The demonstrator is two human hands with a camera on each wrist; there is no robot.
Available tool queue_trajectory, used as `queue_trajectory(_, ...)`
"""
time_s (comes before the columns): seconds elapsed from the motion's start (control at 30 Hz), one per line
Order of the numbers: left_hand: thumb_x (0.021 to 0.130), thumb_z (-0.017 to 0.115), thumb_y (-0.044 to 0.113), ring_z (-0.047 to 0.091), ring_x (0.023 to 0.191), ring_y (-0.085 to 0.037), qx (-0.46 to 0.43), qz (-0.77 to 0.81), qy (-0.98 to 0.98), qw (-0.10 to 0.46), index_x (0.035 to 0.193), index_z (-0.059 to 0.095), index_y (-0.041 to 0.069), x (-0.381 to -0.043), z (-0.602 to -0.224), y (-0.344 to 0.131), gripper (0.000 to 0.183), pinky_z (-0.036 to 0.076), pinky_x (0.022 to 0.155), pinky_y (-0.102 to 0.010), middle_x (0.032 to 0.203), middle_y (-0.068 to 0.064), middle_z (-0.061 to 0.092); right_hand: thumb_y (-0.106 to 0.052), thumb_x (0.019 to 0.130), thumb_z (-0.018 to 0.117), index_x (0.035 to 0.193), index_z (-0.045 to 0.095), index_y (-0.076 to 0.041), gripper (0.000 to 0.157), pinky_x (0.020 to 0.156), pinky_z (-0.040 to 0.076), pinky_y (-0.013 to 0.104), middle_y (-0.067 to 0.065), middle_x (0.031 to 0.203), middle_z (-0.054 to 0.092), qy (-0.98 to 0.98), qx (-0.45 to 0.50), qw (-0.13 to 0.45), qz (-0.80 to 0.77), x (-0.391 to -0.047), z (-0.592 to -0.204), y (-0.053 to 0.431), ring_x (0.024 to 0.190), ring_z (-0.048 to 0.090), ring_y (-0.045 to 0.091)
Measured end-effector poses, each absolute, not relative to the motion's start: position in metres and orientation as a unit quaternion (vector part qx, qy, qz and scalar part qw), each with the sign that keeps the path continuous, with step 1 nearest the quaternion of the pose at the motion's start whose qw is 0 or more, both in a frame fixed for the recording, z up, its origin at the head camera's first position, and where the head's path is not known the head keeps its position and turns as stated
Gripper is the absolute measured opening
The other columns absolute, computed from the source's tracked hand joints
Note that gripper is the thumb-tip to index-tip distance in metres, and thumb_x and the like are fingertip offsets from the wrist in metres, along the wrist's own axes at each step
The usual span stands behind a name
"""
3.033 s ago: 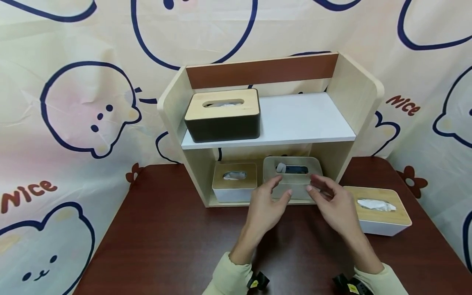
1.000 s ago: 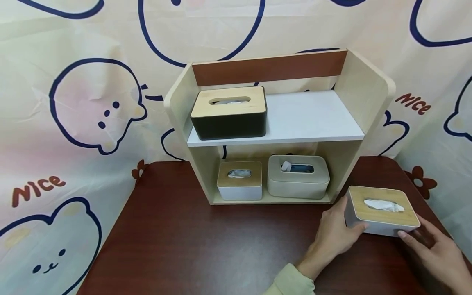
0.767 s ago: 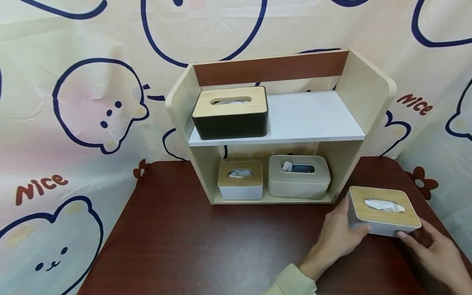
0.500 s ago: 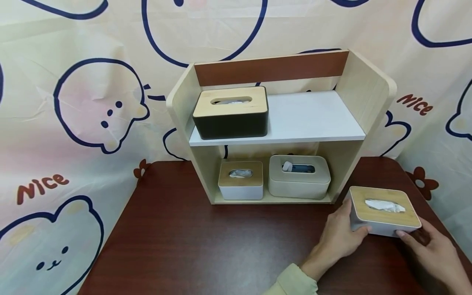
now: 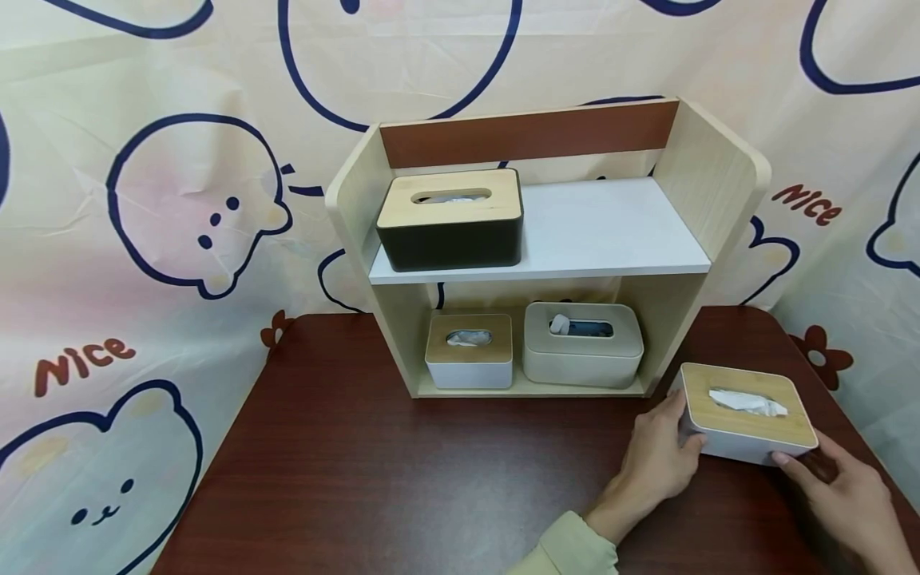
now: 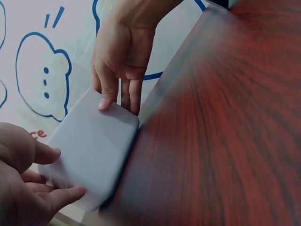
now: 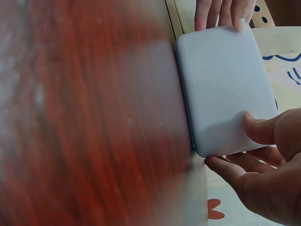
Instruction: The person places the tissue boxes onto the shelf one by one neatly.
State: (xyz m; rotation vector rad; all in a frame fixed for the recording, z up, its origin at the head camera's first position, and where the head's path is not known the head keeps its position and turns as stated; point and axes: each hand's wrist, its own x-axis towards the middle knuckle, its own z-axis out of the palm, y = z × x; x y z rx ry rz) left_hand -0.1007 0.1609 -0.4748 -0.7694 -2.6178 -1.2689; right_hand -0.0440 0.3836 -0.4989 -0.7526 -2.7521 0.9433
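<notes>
A white tissue box (image 5: 747, 446) with a bamboo-look lid and a tuft of tissue in its slot sits on the table, right of the shelf, in the head view. My left hand (image 5: 657, 459) grips its left end, thumb on the front face and fingers along the side. At the opposite end my right hand (image 5: 848, 491) holds the front corner with its thumb, other fingers round the side. Both wrist views show the box's plain front wall (image 6: 94, 141) between the two hands. Some fingertips are hidden behind the box.
A two-tier wooden shelf (image 5: 611, 231) stands at the back. Its upper board carries a black tissue box (image 5: 453, 247) with a wooden lid. Below are a small white tissue box (image 5: 470, 375) and a grey one (image 5: 582, 367). The dark table (image 5: 431, 479) extends in front.
Three seconds ago both hands were at the grey box on the lower shelf; they have moved right to the white box. Lately that box barely shifts, and the left thumb slides slightly left.
</notes>
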Motion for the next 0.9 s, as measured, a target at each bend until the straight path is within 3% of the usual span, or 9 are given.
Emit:
queue_trajectory(0.2,0.097,0.081,0.018,0.061,0.124,0.005,-0.246,-0.418,-0.872,0.064,0.146,0.064,0.016,-0.101,-0.475,0.159,0.053,0.050,0.096,-0.005,0.138,0.009,0.072,-0.022,0.108,0.066,0.166,0.029,0.004,0.074,0.113,0.035,0.079,0.042,0.158,0.039,-0.899,-0.277,0.067,0.333,-0.042,-0.502,0.383,0.145,0.042,0.061)
queue_trajectory(0.33,0.096,0.081,0.018,0.062,0.114,0.009,-0.240,-0.419,-0.874,0.060,0.144,0.067,0.018,-0.101,-0.473,0.157,0.050,0.050,0.089,-0.004,0.131,0.010,0.074,-0.025,0.108,0.066,0.167,0.026,0.000,0.076,0.119,0.030,0.079,0.039,0.161,0.037,-0.893,-0.292,0.061,0.338,-0.040,-0.501,0.382,0.149,0.037,0.060)
queue_trajectory(0.67,0.094,0.084,0.020,0.063,0.104,0.010,-0.224,-0.422,-0.877,0.051,0.139,0.071,0.023,-0.100,-0.464,0.151,0.047,0.050,0.081,-0.005,0.122,0.011,0.077,-0.021,0.108,0.067,0.167,0.025,0.001,0.075,0.121,0.029,0.077,0.039,0.160,0.037,-0.892,-0.309,0.046,0.325,-0.036,-0.485,0.369,0.150,0.035,0.059)
queue_trajectory(0.77,0.095,0.084,0.021,0.063,0.104,0.010,-0.220,-0.430,-0.875,0.043,0.141,0.070,0.023,-0.099,-0.461,0.149,0.048,0.050,0.080,-0.005,0.124,0.011,0.077,-0.020,0.106,0.070,0.166,0.028,0.002,0.076,0.117,0.033,0.078,0.041,0.149,0.049,-0.901,-0.301,0.053,0.307,-0.034,-0.481,0.367,0.146,0.039,0.061)
queue_trajectory(0.9,0.094,0.085,0.021,0.061,0.100,0.012,-0.204,-0.448,-0.870,0.025,0.144,0.070,0.023,-0.098,-0.455,0.145,0.052,0.049,0.077,-0.004,0.125,0.011,0.077,-0.019,0.103,0.074,0.162,0.034,0.008,0.076,0.101,0.046,0.076,0.040,0.109,0.070,-0.919,-0.271,0.067,0.279,-0.029,-0.476,0.365,0.133,0.049,0.062)
